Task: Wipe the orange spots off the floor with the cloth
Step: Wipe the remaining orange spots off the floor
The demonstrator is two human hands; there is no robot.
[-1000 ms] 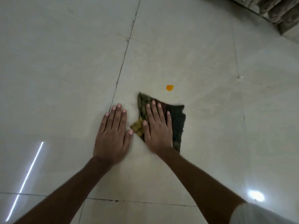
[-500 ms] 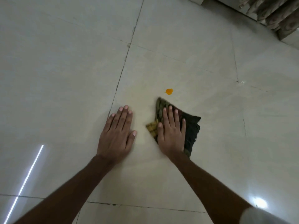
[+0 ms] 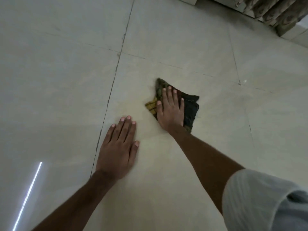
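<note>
Looks like a home, some indoor living room. Underfoot, a floor (image 3: 183,39) of large glossy cream tiles with thin dark grout lines (image 3: 115,75), polished enough to mirror a strip light (image 3: 27,195) at lower left. Up in the far right corner, a patterned curtain (image 3: 273,12) hanging down to a pale skirting (image 3: 298,37). Dim, warm indoor lighting throughout. Nothing more precise readable about which room.

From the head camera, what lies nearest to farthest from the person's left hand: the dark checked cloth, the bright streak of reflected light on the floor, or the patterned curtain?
1. Dark checked cloth, just ahead and right, under the right hand.
2. Bright streak of reflected light, lower left of the left hand.
3. Patterned curtain, far upper right corner.
</note>
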